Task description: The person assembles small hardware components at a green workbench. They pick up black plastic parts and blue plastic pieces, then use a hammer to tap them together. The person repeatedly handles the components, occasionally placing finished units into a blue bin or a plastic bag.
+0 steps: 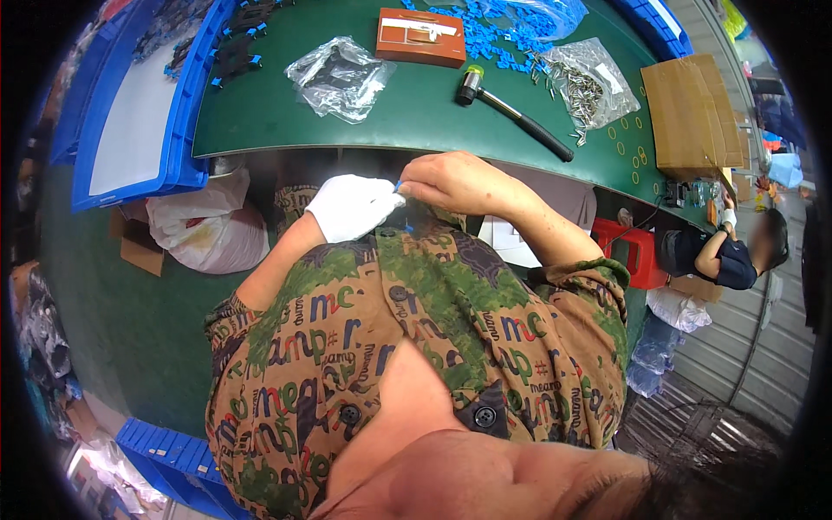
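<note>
In front of my chest, at the table's near edge, my two hands meet. My left hand point(354, 208) wears a white glove, and its fingers are closed. My right hand point(459, 184) is bare, with thumb and fingers pinched together. A small blue plastic piece point(399, 186) peeks out between the fingertips of both hands. Another bit of blue point(409, 229) shows just below them against the shirt; whether it belongs to the same part I cannot tell. The fingers hide most of what they hold.
On the green table point(286, 130) lie a rubber mallet point(520, 121), a brown box point(420, 39), a crumpled clear bag point(340, 78), loose blue pieces point(494, 30) and a bag of metal pins point(594, 87). A blue crate point(186, 113) stands left, a carton point(693, 113) right. A co-worker point(728, 256) sits far right.
</note>
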The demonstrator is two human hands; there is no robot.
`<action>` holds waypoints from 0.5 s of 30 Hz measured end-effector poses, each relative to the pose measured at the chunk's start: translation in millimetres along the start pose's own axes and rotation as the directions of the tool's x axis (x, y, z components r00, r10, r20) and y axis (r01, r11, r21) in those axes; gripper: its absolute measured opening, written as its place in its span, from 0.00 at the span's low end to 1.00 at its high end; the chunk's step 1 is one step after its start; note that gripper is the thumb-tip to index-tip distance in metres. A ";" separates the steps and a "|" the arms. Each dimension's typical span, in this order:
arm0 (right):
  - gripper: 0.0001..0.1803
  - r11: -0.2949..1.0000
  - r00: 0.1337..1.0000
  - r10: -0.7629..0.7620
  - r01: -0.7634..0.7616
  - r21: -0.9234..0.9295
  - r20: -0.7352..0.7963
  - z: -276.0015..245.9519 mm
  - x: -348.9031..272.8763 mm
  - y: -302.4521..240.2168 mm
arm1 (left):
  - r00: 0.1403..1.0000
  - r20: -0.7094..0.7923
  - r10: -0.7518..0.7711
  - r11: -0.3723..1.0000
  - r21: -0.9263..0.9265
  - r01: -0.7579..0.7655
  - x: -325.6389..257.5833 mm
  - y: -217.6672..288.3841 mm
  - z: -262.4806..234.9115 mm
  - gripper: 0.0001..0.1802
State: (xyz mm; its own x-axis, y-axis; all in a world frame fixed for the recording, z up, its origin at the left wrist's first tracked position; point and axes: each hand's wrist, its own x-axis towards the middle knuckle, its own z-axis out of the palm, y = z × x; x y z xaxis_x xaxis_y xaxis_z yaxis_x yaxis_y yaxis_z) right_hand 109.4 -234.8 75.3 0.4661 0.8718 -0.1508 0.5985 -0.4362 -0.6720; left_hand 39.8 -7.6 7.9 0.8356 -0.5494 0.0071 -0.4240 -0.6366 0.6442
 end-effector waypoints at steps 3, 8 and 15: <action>0.18 1.000 1.000 -0.010 0.010 0.006 0.023 0.6 0.0 0.1 | 1.000 0.018 0.024 0.999 0.035 -0.024 -0.1 0.1 0.9 0.20; 0.18 0.999 0.998 -0.034 0.035 -0.010 0.054 2.6 -1.4 2.1 | 0.998 0.043 0.047 0.998 0.048 -0.049 0.5 -1.1 5.9 0.18; 0.16 1.000 0.993 -0.024 0.023 0.014 0.117 1.7 -3.8 3.9 | 0.995 0.071 0.070 0.997 0.033 -0.073 1.5 -1.5 7.4 0.18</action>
State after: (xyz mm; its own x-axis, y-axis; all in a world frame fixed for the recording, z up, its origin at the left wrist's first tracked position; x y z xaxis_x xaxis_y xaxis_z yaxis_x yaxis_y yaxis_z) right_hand 108.8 -239.5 72.0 0.3718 0.9022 -0.2186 0.6000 -0.4132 -0.6850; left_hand 39.1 -11.5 1.3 0.7767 -0.6298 -0.0020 -0.4951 -0.6127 0.6160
